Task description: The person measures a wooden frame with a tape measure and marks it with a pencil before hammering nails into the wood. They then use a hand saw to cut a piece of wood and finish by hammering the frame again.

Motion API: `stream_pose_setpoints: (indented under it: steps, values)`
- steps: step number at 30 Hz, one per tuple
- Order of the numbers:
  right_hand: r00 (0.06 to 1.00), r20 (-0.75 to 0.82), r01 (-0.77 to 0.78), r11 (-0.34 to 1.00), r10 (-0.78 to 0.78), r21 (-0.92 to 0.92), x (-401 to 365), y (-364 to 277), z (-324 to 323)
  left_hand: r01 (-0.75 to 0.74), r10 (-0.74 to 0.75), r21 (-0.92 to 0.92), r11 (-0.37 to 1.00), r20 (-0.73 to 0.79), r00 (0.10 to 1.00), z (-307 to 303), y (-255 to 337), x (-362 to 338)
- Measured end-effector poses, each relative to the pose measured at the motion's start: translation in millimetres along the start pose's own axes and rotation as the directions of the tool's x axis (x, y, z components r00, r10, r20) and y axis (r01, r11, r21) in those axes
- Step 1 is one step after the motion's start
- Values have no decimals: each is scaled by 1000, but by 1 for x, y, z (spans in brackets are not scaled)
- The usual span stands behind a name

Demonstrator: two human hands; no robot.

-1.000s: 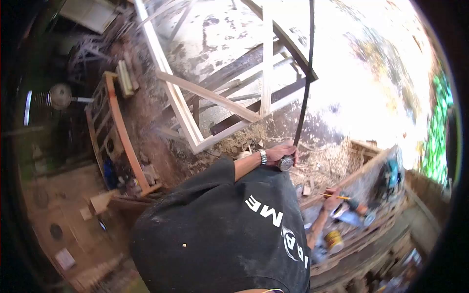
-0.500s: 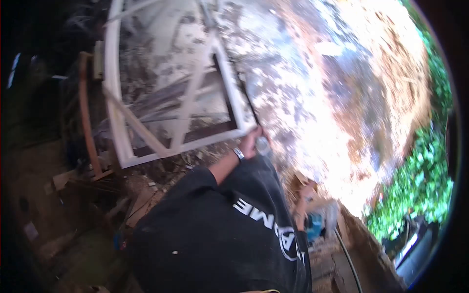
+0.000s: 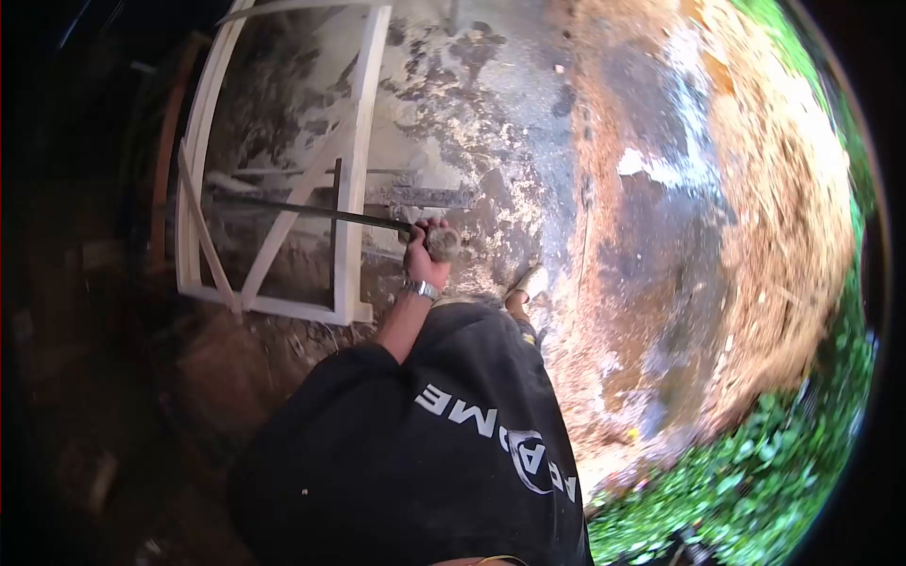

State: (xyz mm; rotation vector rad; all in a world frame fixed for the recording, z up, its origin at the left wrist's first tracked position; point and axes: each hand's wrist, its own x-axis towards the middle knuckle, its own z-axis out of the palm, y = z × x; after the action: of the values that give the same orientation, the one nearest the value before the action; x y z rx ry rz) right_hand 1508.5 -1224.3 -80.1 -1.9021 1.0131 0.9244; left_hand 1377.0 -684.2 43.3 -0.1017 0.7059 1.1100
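My left hand (image 3: pixel 427 255), with a metal watch on its wrist, is closed around a rounded grey thing (image 3: pixel 443 243). From the fist a long, thin dark strip (image 3: pixel 363 219) runs left, crossing over the pale wooden frame (image 3: pixel 351 179) in this view. I cannot tell what kind of tool the two belong to. The frame has diagonal braces and stands to the left of the hand, its near corner below the strip. My right hand is out of view.
A foot (image 3: pixel 533 283) is on the stained concrete floor (image 3: pixel 510 123) just ahead of my black shirt (image 3: pixel 396 453). To the right, wet brown ground (image 3: pixel 661 255) leads to straw-coloured litter (image 3: pixel 793 217) and green plants (image 3: pixel 736 481). Deep shadow covers the left side.
The view has turned. My left hand's strip now points left across the frame instead of up alongside it. My right hand, earlier low on the right near a blue tool, has left the view.
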Motion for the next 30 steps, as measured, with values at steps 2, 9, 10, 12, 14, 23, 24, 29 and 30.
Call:
stream_pose_setpoints:
  steps: [2, 9, 10, 12, 14, 23, 24, 29, 30]
  values:
    - [998, 0, 60, 998, -60, -6, 37, -115, 7, -112, 103, -136, 984, -70, 992, 13, -20, 25]
    - [715, 365, 683, 706, -596, -185, 39, -579, 124, -535, 507, -412, 738, -184, 842, 47, -55, 92]
    - [679, 425, 712, 679, -599, -180, 58, -633, 149, -534, 513, -526, 662, -201, 835, 55, -55, 96]
    - [608, 517, 768, 612, -603, -189, 37, -708, 204, -698, 537, -380, 607, -452, 713, 78, -55, 108]
    - [399, 718, 876, 467, -570, -117, 85, -787, 255, -766, 585, -349, 540, -499, 640, 89, -54, 135]
    - [546, 757, 822, 403, -358, -402, -38, -850, 499, -854, 622, -464, 238, -602, 500, 151, -65, 273]
    - [549, 774, 820, 381, -316, -426, -46, -857, 526, -860, 623, -456, 230, -610, 490, 155, -57, 283]
    - [552, 821, 825, 238, -145, -513, -78, -903, 666, -934, 677, -338, 113, -662, 321, 197, -21, 326]
    - [554, 824, 825, 211, -116, -525, -82, -914, 695, -951, 681, -293, 97, -677, 278, 206, -11, 331]
